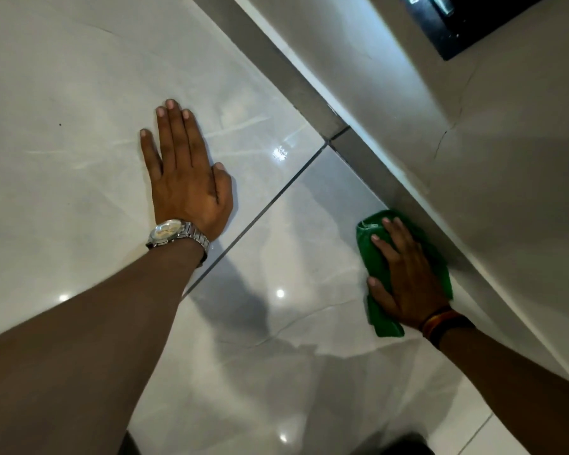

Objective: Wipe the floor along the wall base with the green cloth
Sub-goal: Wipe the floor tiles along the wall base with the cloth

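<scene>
A green cloth lies bunched on the glossy white floor tile, pressed against the grey skirting strip at the wall base. My right hand lies flat on top of the cloth, fingers pointing up along the wall, and covers its middle. My left hand rests palm down on the floor tile to the left, fingers together and holding nothing, with a silver watch at the wrist.
The pale wall runs diagonally from top centre to lower right. A dark panel sits on the wall at the top right. A dark grout line crosses the floor between my hands. Thin cracks mark the wall plaster.
</scene>
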Motion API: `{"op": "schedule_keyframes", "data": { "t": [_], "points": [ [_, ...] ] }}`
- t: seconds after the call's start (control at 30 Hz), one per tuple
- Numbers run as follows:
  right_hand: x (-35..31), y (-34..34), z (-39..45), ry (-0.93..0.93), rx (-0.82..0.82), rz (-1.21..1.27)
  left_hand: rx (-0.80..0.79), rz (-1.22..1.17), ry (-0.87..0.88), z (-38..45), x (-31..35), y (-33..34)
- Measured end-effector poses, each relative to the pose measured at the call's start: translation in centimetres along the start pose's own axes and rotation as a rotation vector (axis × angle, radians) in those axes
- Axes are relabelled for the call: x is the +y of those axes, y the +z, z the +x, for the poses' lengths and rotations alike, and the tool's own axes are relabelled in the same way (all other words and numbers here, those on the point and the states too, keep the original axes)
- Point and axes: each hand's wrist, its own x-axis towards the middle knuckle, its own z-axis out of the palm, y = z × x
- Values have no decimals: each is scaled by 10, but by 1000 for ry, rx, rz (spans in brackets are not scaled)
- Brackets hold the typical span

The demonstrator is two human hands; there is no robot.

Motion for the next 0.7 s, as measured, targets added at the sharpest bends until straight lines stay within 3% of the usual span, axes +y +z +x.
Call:
{"op": "schedule_keyframes", "data": {
  "t": [0.2, 0.33, 0.6, 0.7],
  "points": [
    [-61, -16, 130, -200, 118, 80, 0, 10, -6, 1, 0, -1],
    [-117, -27, 213, -211, 183, 102, 14, 19, -2, 1, -2, 1],
    [-67, -12, 106, -30, 103, 105, 7, 1, -11, 0, 0, -2],
    [-76, -13, 121, -47, 105, 87, -4, 7, -10, 1, 1, -2]
  ]
}}
